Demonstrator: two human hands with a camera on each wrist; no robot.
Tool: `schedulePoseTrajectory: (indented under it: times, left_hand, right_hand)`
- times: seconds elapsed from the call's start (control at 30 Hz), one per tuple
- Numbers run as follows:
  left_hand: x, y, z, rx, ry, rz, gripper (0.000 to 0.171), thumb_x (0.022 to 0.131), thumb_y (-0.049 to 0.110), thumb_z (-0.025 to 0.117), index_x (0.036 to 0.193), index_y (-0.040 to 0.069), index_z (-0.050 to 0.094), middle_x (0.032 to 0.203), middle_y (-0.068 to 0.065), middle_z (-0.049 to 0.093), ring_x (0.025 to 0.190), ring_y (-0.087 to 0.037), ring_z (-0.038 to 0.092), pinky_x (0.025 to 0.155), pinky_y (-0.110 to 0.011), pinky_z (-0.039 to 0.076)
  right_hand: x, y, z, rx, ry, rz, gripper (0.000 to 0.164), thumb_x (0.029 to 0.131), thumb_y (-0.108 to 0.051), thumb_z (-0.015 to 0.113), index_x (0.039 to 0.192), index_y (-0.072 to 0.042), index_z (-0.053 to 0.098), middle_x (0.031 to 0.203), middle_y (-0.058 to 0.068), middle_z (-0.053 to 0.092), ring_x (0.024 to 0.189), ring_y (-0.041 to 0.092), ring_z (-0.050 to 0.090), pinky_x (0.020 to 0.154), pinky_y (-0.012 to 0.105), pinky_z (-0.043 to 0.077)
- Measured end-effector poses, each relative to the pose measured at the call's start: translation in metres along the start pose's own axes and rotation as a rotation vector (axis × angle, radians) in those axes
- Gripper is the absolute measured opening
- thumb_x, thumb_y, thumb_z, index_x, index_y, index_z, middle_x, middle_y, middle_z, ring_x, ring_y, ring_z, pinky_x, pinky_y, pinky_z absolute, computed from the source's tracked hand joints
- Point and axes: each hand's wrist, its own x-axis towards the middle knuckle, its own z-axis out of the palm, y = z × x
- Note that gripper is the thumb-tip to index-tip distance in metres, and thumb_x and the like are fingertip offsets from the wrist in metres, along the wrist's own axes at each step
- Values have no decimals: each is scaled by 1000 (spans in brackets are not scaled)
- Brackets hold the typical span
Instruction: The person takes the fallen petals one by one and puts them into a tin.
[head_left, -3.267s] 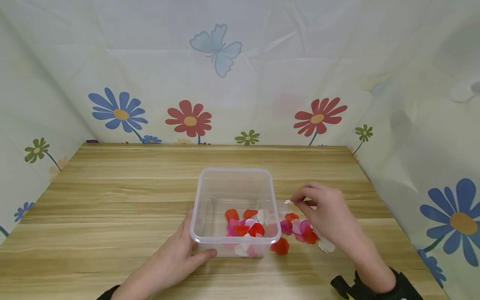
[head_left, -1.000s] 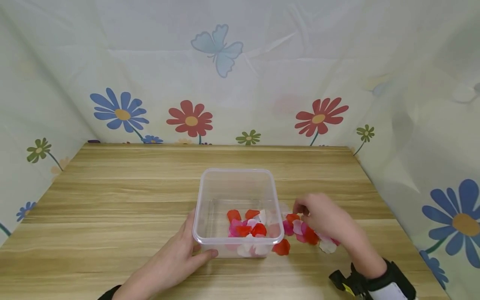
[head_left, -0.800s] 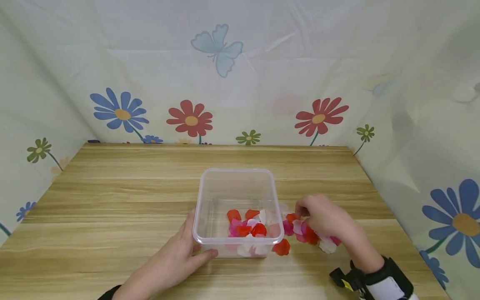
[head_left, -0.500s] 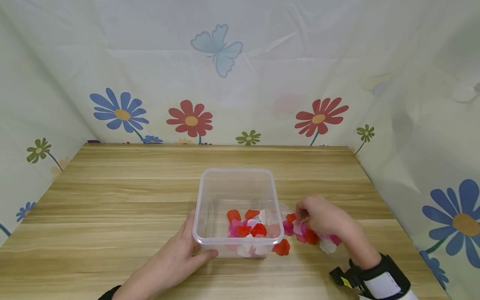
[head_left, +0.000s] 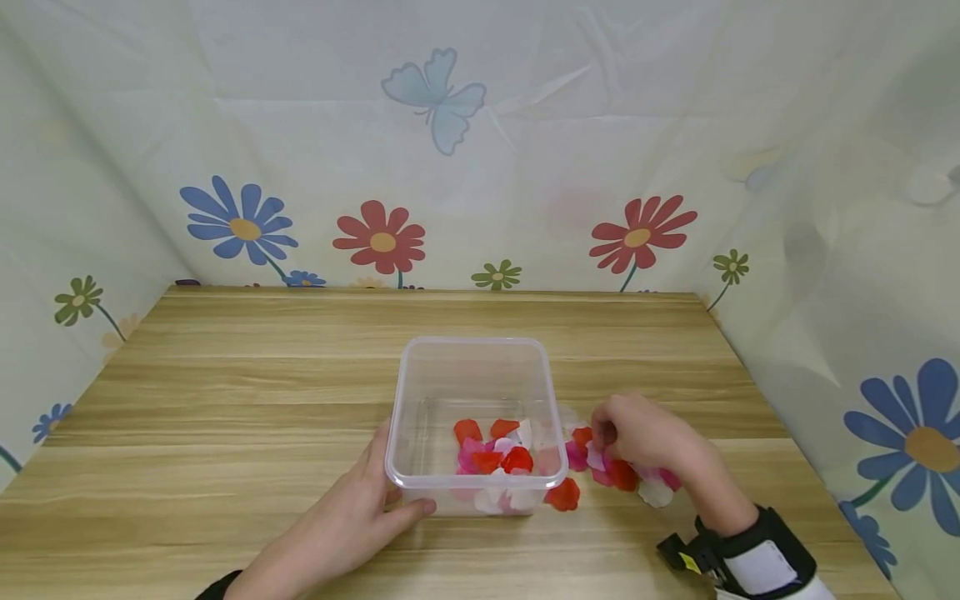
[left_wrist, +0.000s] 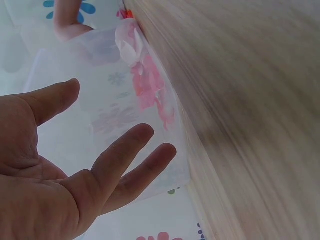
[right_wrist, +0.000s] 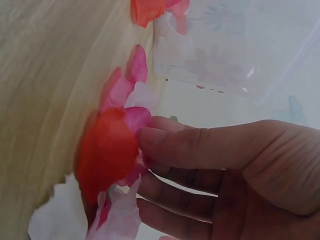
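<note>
A clear plastic box (head_left: 477, 482) stands on the wooden table, with red, pink and white artificial flower petals (head_left: 517, 458) lying inside. My left hand (head_left: 358, 510) rests against its left side and near corner, thumb along the front; the left wrist view shows the fingers spread and nearly straight beside the wall. Right of the box lies a loose row of petals (head_left: 622, 475). My right hand (head_left: 647, 432) is down at this row. In the right wrist view its thumb and forefinger pinch a magenta petal (right_wrist: 137, 118), right beside a red petal (right_wrist: 111, 150).
One red petal (head_left: 563, 495) lies near the box's front right corner, and a white petal (head_left: 656, 492) lies at the row's near end. Flower-printed cloth (head_left: 495, 167) rises behind the table (head_left: 262, 375) and along both sides.
Earlier, my right fingers held a small white piece above the row; they have since come down among the petals and now pinch a magenta one. My left hand and the box stay put.
</note>
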Motion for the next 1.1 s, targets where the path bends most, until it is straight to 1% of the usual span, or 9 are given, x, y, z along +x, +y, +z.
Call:
schedulePoseTrajectory:
  times: [0.13,0.33,0.47,0.57,0.8,0.93,1.1]
  left_hand:
    - [0,0,0,3,1,10,95,90,14,81,160,21,17,145,-12,46,117,-25,62,97,-36,55]
    - [-1,0,-1,19,3,12,94,91,18,81,160,22,17,145,-11,46,119,-24,60,99,-40,54]
    - [0,0,-1,28,6,7,94,91,20,81,159,21,18,145,-12,47,121,-24,59,101,-44,52]
    - [0,0,0,30,4,1,92,91,21,81,159,21,18,144,-13,48,121,-25,59,101,-45,52]
    - [0,0,0,32,5,-4,92,91,22,81,159,21,18,144,-14,48,121,-26,59,101,-45,52]
    - [0,0,0,26,5,-4,92,91,21,81,159,20,19,144,-15,48,122,-27,59,100,-44,52]
    - [0,-1,0,25,7,0,92,91,20,81,159,19,19,145,-16,48,123,-28,59,101,-43,51]
  right_hand:
    - [1,1,-1,13,10,-17,26,84,11,70,75,-12,67,74,1,57,70,19,52,60,32,48]
    - [-1,2,-4,37,22,-4,24,85,9,70,76,-13,67,76,1,58,72,20,53,61,33,49]
    - [-4,1,-9,55,45,-11,24,85,10,68,77,-13,68,77,1,58,71,20,53,60,32,49]
    - [-6,0,-12,64,70,-25,24,85,10,68,78,-13,69,77,0,60,71,20,53,60,31,51]
    - [-8,-4,-17,48,124,-52,21,85,6,74,79,-14,71,76,-2,62,70,18,54,62,30,53]
    - [-9,-6,-20,49,151,-42,20,85,5,75,80,-14,73,77,-3,63,72,19,55,65,31,55]
    - [-13,-10,-23,54,212,-40,18,84,5,77,83,-13,74,79,-3,65,75,19,57,69,34,58]
